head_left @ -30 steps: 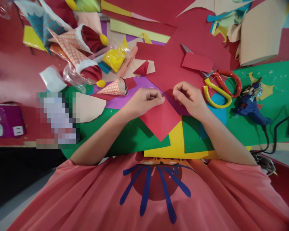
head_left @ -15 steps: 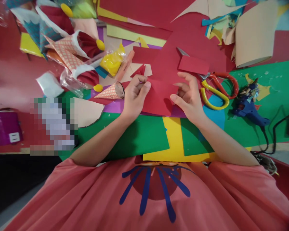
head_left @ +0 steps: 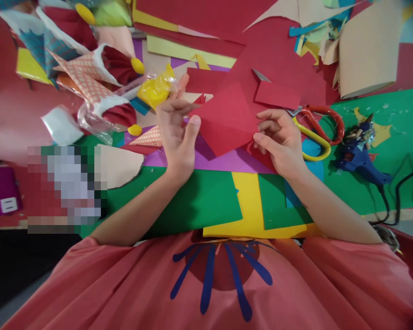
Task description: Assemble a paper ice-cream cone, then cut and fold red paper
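A square of red paper point(head_left: 229, 120) is held up between my two hands with one corner pointing down. My left hand point(head_left: 177, 142) has its thumb and fingers at the paper's left corner. At the right corner, my right hand point(head_left: 280, 142) pinches the paper between thumb and curled fingers. Behind my left hand lies a checked paper cone point(head_left: 146, 137), its wide end hidden. Scissors with one red and one yellow handle point(head_left: 318, 151) lie just right of my right hand, their blades partly under a small red paper piece point(head_left: 278, 95).
A blue glue gun point(head_left: 359, 160) with a cord lies on green paper point(head_left: 179, 199) to the right. Several cone-shaped paper figures point(head_left: 79, 73) fill the far left. A beige paper roll point(head_left: 368, 50) stands far right. Purple paper point(head_left: 206, 158) lies beneath my hands.
The red paper has been lifted and turned so a corner points down. My left hand has shifted left with fingers less curled, while my right hand has closed on the right corner.
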`<action>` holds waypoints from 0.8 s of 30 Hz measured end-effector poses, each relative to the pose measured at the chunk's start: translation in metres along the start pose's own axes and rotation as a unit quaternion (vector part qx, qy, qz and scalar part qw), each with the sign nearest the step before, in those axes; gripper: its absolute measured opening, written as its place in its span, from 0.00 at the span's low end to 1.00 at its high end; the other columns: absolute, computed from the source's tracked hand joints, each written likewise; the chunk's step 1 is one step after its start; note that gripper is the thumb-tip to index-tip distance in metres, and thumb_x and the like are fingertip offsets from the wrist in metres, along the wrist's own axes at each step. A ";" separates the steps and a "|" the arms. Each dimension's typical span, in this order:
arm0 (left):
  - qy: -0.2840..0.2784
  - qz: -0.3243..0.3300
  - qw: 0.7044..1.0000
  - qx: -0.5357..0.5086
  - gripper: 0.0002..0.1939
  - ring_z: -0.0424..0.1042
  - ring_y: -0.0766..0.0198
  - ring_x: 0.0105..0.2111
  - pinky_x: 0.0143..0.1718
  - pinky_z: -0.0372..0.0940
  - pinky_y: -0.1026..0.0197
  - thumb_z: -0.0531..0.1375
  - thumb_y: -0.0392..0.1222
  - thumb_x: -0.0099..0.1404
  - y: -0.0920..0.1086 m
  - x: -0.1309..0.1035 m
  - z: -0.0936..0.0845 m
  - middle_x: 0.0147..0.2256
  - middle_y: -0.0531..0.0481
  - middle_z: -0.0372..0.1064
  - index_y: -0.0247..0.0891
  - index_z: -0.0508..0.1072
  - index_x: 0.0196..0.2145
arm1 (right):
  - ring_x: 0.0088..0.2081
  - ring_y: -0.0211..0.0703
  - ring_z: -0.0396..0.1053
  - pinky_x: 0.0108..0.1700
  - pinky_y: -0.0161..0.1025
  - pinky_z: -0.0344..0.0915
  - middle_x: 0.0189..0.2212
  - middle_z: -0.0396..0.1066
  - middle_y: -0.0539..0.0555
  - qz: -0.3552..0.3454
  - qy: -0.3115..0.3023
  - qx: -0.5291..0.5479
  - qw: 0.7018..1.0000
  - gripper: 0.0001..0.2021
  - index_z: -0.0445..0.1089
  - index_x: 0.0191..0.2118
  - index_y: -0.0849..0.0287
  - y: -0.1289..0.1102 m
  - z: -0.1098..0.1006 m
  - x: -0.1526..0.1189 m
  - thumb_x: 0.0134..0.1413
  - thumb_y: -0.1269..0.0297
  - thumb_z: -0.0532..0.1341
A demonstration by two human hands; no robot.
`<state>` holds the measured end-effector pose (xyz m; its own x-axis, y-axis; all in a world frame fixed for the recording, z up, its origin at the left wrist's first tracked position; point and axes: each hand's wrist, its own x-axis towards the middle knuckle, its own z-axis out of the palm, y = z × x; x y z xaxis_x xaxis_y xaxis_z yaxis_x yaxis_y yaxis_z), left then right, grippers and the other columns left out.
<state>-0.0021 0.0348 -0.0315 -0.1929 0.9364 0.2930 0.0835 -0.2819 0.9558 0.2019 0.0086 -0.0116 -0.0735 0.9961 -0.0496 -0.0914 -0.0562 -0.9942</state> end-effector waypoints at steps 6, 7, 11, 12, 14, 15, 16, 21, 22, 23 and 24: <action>-0.024 0.047 0.995 0.080 0.16 0.67 0.68 0.32 0.30 0.65 0.63 0.64 0.56 0.58 0.009 -0.002 0.000 0.36 0.52 0.63 0.46 0.68 0.37 | 0.24 0.30 0.62 0.23 0.30 0.63 0.29 0.67 0.46 -0.017 0.021 0.047 0.999 0.08 0.69 0.32 0.54 0.000 0.001 -0.001 0.49 0.59 0.68; -0.042 0.048 0.993 0.099 0.14 0.66 0.68 0.31 0.30 0.64 0.63 0.64 0.56 0.59 0.011 -0.003 -0.001 0.36 0.52 0.64 0.46 0.69 0.37 | 0.25 0.30 0.62 0.24 0.30 0.64 0.29 0.67 0.46 -0.015 0.028 0.065 0.997 0.09 0.69 0.31 0.54 -0.002 0.001 0.000 0.47 0.60 0.68; -0.108 0.134 0.967 0.188 0.07 0.66 0.66 0.31 0.34 0.65 0.60 0.63 0.49 0.61 0.018 -0.008 -0.004 0.31 0.51 0.65 0.45 0.73 0.34 | 0.28 0.31 0.63 0.30 0.32 0.65 0.29 0.66 0.45 -0.016 0.076 0.135 0.988 0.09 0.67 0.29 0.54 -0.006 0.001 0.005 0.43 0.64 0.69; -0.139 0.156 0.956 0.206 0.05 0.68 0.65 0.33 0.36 0.66 0.59 0.63 0.46 0.62 0.018 -0.010 -0.004 0.31 0.51 0.66 0.44 0.74 0.34 | 0.29 0.31 0.64 0.32 0.32 0.66 0.30 0.66 0.45 -0.025 0.093 0.146 0.985 0.09 0.67 0.29 0.54 -0.006 0.000 0.006 0.43 0.66 0.68; -0.230 0.163 0.935 0.217 0.07 0.70 0.63 0.38 0.42 0.67 0.56 0.60 0.44 0.65 0.017 -0.015 -0.003 0.35 0.50 0.70 0.43 0.74 0.40 | 0.31 0.31 0.64 0.37 0.33 0.66 0.30 0.65 0.45 -0.060 0.130 0.145 0.979 0.08 0.67 0.28 0.54 -0.007 -0.001 0.007 0.44 0.69 0.68; -0.275 0.144 0.928 0.206 0.11 0.71 0.61 0.42 0.44 0.68 0.55 0.58 0.44 0.66 0.016 -0.018 -0.002 0.40 0.47 0.72 0.42 0.72 0.46 | 0.32 0.31 0.65 0.38 0.33 0.65 0.29 0.65 0.45 -0.083 0.146 0.133 0.977 0.08 0.67 0.28 0.54 -0.007 -0.001 0.007 0.45 0.69 0.67; -0.313 0.117 0.925 0.179 0.18 0.71 0.59 0.46 0.46 0.69 0.55 0.58 0.45 0.66 0.015 -0.021 -0.001 0.47 0.44 0.70 0.42 0.67 0.52 | 0.33 0.32 0.65 0.39 0.33 0.65 0.29 0.65 0.45 -0.105 0.155 0.116 0.975 0.08 0.67 0.28 0.54 -0.007 -0.001 0.006 0.45 0.68 0.68; -0.379 -0.037 0.924 -0.031 0.36 0.66 0.55 0.58 0.53 0.68 0.52 0.60 0.56 0.63 0.018 -0.030 0.004 0.63 0.42 0.56 0.52 0.49 0.64 | 0.32 0.35 0.67 0.38 0.35 0.68 0.27 0.67 0.46 -0.093 0.054 0.046 0.993 0.08 0.69 0.28 0.53 -0.007 0.003 -0.006 0.48 0.59 0.68; -0.381 -0.068 0.919 -0.069 0.38 0.66 0.54 0.58 0.53 0.68 0.52 0.61 0.57 0.61 0.020 -0.030 0.005 0.62 0.43 0.57 0.53 0.50 0.63 | 0.32 0.35 0.68 0.37 0.36 0.68 0.27 0.67 0.46 -0.072 0.025 0.032 0.997 0.08 0.69 0.29 0.53 -0.007 0.004 -0.009 0.48 0.57 0.67; -0.378 -0.099 0.914 -0.104 0.39 0.67 0.54 0.58 0.53 0.69 0.52 0.62 0.59 0.58 0.022 -0.030 0.006 0.60 0.44 0.60 0.54 0.51 0.63 | 0.32 0.35 0.68 0.37 0.36 0.69 0.28 0.68 0.47 -0.054 0.002 0.019 0.998 0.09 0.69 0.30 0.53 -0.006 0.004 -0.011 0.49 0.56 0.67; -0.372 -0.130 0.910 -0.130 0.40 0.68 0.54 0.56 0.52 0.70 0.53 0.64 0.60 0.56 0.025 -0.029 0.008 0.58 0.44 0.63 0.54 0.53 0.62 | 0.33 0.35 0.69 0.37 0.36 0.70 0.29 0.68 0.47 -0.040 -0.013 0.006 0.999 0.09 0.69 0.31 0.52 -0.007 0.005 -0.013 0.49 0.55 0.67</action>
<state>0.0133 0.0020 -0.0168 0.5499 0.8336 0.0516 -0.1239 0.0203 0.9921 0.1984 -0.0047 -0.0039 -0.0912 0.9953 0.0323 -0.1104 0.0221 -0.9936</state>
